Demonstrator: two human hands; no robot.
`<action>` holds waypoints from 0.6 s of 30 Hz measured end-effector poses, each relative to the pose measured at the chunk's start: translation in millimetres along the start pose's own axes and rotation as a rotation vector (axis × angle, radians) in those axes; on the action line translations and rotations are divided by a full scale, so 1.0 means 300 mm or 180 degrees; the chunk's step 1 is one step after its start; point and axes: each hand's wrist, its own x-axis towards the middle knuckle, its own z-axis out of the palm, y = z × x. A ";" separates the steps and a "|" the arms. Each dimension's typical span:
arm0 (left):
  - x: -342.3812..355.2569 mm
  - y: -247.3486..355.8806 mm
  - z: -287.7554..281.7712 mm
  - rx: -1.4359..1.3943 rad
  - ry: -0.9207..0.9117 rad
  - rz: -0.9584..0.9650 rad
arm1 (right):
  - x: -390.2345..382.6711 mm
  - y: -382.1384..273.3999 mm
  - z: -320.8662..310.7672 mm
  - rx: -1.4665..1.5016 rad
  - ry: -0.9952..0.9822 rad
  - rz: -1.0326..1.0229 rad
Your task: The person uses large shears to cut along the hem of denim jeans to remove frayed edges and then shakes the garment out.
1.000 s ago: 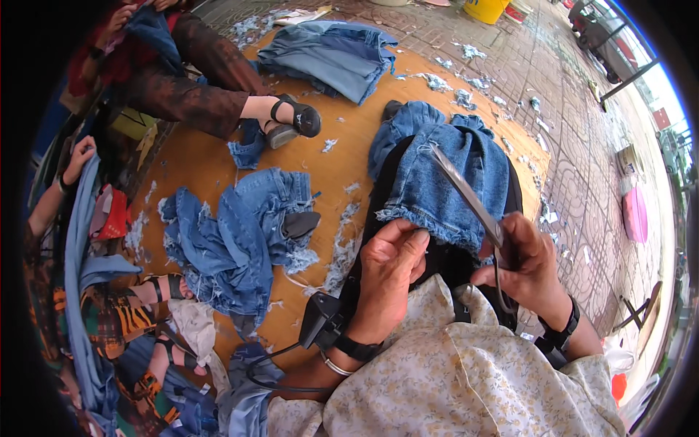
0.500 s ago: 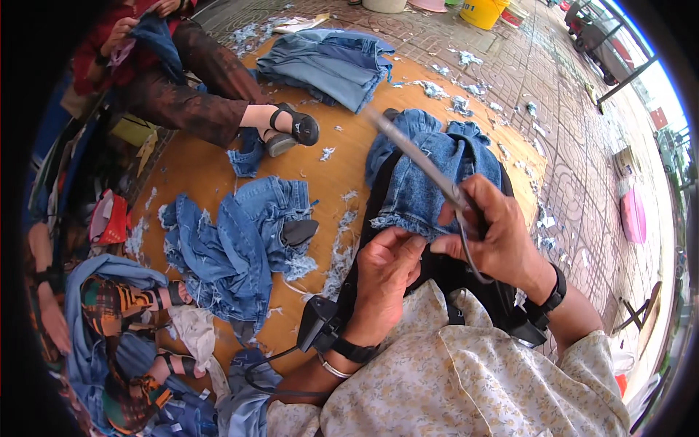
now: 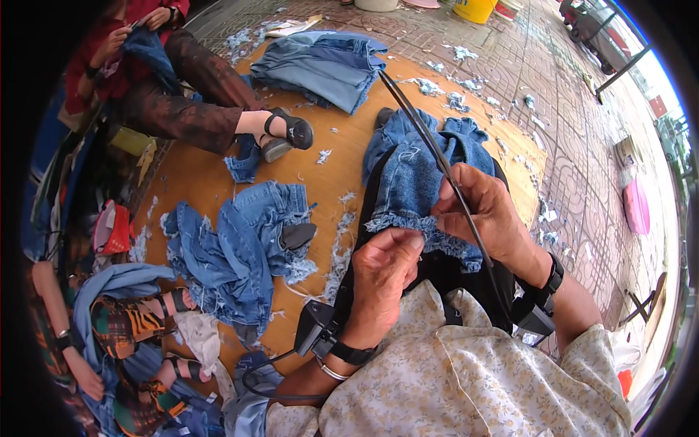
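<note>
Across my lap lies a blue denim garment (image 3: 404, 182) with a frayed, whitish hem. My left hand (image 3: 382, 269) is closed on that hem, thumb and fingers pinched together. My right hand (image 3: 491, 215) is also closed, its fingertips at the hem just right of the left. It holds a long, dark pair of scissors (image 3: 424, 130), seen almost edge-on, tips pointing up and away to the left. The scissors' lower end reaches down past my right wrist. Whether the right fingertips also grip threads is too small to tell.
Frayed denim (image 3: 233, 244) lies on the orange-brown board (image 3: 196, 171) to the left; stacked jeans (image 3: 317, 65) lie at the far side. A person (image 3: 189, 87) handles denim at the upper left; another person's arm (image 3: 65, 342) shows lower left. Lint litters the paving (image 3: 553, 95).
The scissors have turned in my right hand from a broader view to nearly edge-on. My right fingertips have come to the hem, and more of its fringe shows.
</note>
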 end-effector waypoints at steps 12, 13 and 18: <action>0.012 -0.008 0.018 0.0295 0.0067 -0.0073 | -0.012 -0.022 -0.031 0.0333 -0.0046 0.0650; 0.004 -0.007 0.014 0.0277 0.0041 -0.0045 | -0.013 -0.029 -0.031 0.0391 -0.0037 0.0744; -0.023 -0.002 0.005 0.0427 0.0124 -0.0009 | -0.005 -0.026 -0.040 0.0867 -0.0091 0.0888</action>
